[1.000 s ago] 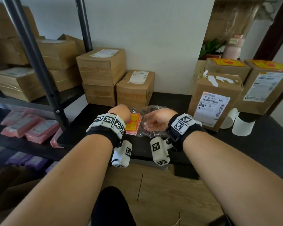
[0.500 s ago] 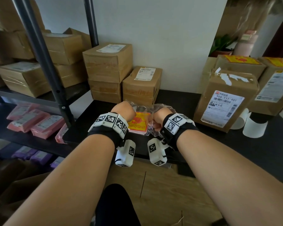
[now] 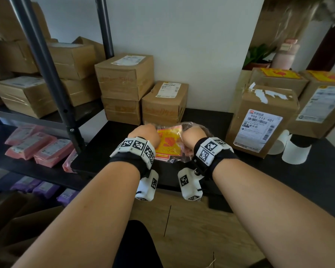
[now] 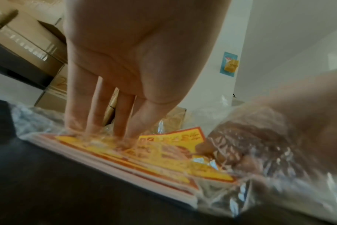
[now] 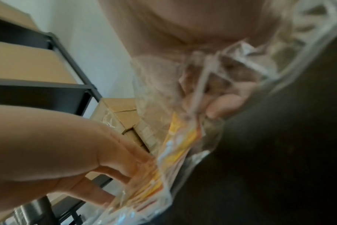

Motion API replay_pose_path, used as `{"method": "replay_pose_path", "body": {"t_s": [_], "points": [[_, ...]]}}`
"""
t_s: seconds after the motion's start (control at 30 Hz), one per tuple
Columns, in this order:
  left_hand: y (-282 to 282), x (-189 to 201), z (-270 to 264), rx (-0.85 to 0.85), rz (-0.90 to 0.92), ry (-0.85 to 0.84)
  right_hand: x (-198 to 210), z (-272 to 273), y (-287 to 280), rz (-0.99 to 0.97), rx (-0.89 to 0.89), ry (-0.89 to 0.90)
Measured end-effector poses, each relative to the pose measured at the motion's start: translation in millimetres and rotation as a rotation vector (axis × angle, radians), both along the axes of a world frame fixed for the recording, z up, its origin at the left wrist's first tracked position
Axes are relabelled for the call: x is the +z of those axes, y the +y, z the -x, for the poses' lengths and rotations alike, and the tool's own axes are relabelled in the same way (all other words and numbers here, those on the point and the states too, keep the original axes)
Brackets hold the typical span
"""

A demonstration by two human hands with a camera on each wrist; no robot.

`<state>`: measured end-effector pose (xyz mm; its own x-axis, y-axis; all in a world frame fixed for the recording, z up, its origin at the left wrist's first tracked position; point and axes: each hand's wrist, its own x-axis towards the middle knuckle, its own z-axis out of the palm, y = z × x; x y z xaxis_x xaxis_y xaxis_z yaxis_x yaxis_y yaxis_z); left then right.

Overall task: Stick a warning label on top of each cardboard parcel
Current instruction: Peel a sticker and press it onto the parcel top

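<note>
A stack of yellow and red warning labels (image 3: pixel 167 142) lies in a clear plastic bag (image 3: pixel 193 126) on the black table (image 3: pixel 249 171). My left hand (image 3: pixel 143 133) presses the bag down onto the stack with straight fingers (image 4: pixel 98 109). My right hand (image 3: pixel 191 135) is inside the bag, seen through the plastic (image 4: pixel 250 144); its curled fingers pinch the raised edge of the top label (image 4: pixel 173 135). Unlabelled cardboard parcels stand behind: a stack of two (image 3: pixel 124 80) and a single one (image 3: pixel 164 101). To the right stands a taller parcel (image 3: pixel 259 117).
Two parcels at the back right carry yellow labels (image 3: pixel 278 73) on top. White curled backing strips (image 3: pixel 296 153) lie by the tall parcel. A black shelf rack (image 3: pixel 52 78) on the left holds more boxes and pink packets (image 3: pixel 37 146).
Both hands have drawn together over the bag. The left hand has settled onto the label stack, and the right hand has pushed deeper into the bag with its fingers curled.
</note>
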<state>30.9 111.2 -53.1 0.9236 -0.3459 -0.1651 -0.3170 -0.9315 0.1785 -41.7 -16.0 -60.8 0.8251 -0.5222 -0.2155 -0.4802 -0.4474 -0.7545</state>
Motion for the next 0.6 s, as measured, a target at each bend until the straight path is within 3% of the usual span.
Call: {"method": "replay_pose_path", "body": {"t_s": [0.2, 0.33, 0.43, 0.5, 0.6], "points": [[-4.1, 7.5, 6.2, 0.038, -0.108, 0.06, 25.9, 8.1, -19.4, 0.344, -0.006, -0.029], [-8.1, 9.2, 9.8, 0.029, -0.159, 0.086, 41.0, 32.5, -35.2, 0.137, -0.2, -0.381], [-11.8, 13.0, 17.1, -0.03, -0.185, 0.066, 52.2, 50.1, -41.7, 0.114, -0.308, -0.534], [-13.4, 21.2, 24.5, -0.021, -0.08, -0.02, 60.8, 61.4, -44.2, 0.09, -0.362, -0.642], [-24.1, 34.7, 33.3, -0.029, 0.331, -0.119, 68.1, 76.3, -50.0, 0.087, -0.413, -0.767]]}}
